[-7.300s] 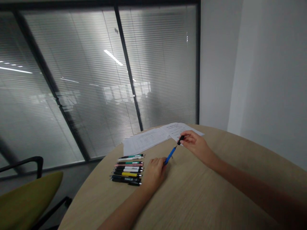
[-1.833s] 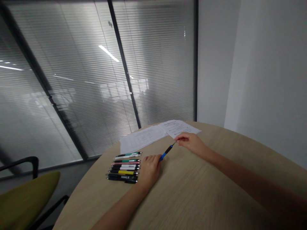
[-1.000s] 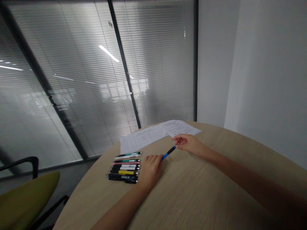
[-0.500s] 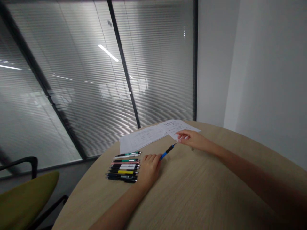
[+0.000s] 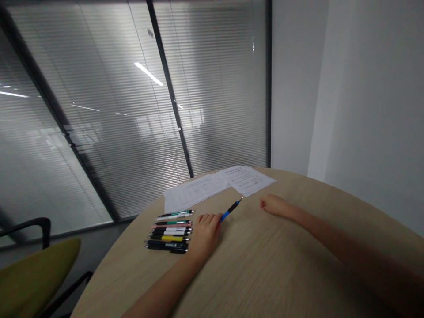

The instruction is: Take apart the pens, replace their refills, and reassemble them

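A blue pen [image 5: 227, 213] with a black front part is gripped in my left hand [image 5: 204, 232], its tip pointing up and to the right. That hand rests on the table beside a row of several pens [image 5: 171, 238]. They lie roughly parallel, in teal, white, pink, yellow and black. To the right of the blue pen's tip, apart from it, my right hand [image 5: 274, 206] is closed in a fist. Whatever is inside that fist, if anything, is hidden.
Printed sheets of paper [image 5: 195, 190] lie at the far edge of the round wooden table [image 5: 261, 260], one [image 5: 250, 180] overlapping the others. A green chair [image 5: 39, 269] with black armrests stands at the left. Glass panels with blinds [image 5: 215, 88] and a pale wall are behind.
My right hand has drawn back to the right, off the printed sheet, and its loosely bent fingers have curled into a fist. My left hand and the blue pen stay nearly still.
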### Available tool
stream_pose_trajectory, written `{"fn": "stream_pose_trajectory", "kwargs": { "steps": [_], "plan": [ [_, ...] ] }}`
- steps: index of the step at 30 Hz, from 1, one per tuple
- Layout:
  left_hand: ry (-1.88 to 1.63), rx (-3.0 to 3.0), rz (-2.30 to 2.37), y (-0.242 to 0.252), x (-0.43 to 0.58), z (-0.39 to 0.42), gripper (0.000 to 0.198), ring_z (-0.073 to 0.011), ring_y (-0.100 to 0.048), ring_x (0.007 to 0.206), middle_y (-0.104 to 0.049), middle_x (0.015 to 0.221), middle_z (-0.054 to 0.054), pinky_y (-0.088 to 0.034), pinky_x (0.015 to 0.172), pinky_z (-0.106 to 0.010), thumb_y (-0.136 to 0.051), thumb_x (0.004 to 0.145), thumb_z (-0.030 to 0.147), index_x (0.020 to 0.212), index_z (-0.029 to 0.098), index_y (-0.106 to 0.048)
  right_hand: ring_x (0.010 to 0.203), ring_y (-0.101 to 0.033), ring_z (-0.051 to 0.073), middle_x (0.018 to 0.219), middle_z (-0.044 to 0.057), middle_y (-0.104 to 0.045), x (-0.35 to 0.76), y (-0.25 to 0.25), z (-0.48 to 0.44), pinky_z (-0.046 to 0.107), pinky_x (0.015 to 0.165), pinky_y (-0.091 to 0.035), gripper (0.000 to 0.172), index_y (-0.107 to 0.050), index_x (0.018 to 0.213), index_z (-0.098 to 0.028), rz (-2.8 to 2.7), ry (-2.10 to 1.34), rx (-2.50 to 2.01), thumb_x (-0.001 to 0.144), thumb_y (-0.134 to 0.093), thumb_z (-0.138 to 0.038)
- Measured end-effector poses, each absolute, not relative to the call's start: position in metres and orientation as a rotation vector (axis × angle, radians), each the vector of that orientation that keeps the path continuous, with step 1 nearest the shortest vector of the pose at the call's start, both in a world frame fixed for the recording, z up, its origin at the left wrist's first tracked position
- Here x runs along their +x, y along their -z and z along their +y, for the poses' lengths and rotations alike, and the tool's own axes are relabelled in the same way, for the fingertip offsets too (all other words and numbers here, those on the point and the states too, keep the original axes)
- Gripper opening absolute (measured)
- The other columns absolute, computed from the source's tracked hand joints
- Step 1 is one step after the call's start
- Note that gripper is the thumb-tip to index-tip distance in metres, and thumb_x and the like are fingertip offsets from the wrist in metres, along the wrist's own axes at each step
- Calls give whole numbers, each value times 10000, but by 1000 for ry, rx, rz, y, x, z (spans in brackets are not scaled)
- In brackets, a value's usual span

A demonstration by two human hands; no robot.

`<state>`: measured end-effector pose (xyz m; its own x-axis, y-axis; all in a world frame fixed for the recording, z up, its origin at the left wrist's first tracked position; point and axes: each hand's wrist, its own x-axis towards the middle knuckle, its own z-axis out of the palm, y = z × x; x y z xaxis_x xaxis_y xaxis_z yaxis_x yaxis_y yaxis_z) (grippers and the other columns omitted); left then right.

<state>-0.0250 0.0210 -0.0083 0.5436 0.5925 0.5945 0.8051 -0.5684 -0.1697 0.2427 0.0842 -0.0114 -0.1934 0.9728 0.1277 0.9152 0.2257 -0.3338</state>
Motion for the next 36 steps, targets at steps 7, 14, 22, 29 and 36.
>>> {"fn": "stream_pose_trajectory", "kwargs": {
  "steps": [7,14,22,29,36],
  "plan": [
    [675,-2362,-1133,10,-26,22,190,-195,-549,743,-620,795,-39,-365,664,-313,-459,793,127,967,170,-524,650,-586,137,721,47,-643,226,-32,70,226,594,-434,192,-612,850,-130,-2186,-482,-1404,714,-477,-152],
    [653,-2363,-1148,9,-25,21,192,-189,-552,738,-619,788,-37,-367,668,-309,-457,797,128,973,169,-523,595,-547,111,660,4,-575,212,-62,46,232,575,-434,127,-571,775,-159,-2033,-689,-982,684,-512,-226],
    [648,-2367,-1125,9,-26,22,185,-183,-546,735,-620,788,-32,-358,669,-305,-435,813,144,977,177,-514,555,-509,107,625,-13,-546,210,-50,51,233,539,-414,105,-570,730,-170,-1974,-684,-980,647,-516,-204],
    [649,-2369,-1120,9,-26,21,197,-181,-543,733,-617,793,-37,-359,663,-302,-431,809,138,983,175,-515,580,-531,120,633,-4,-562,208,-52,47,244,562,-421,117,-571,748,-161,-2042,-741,-973,660,-514,-213],
    [649,-2374,-1096,8,-26,20,216,-186,-543,726,-612,777,-32,-361,661,-306,-454,791,117,990,175,-512,562,-514,105,613,-12,-559,202,-50,43,224,550,-411,94,-579,747,-162,-2075,-696,-1049,673,-522,-155]
  ]
}}
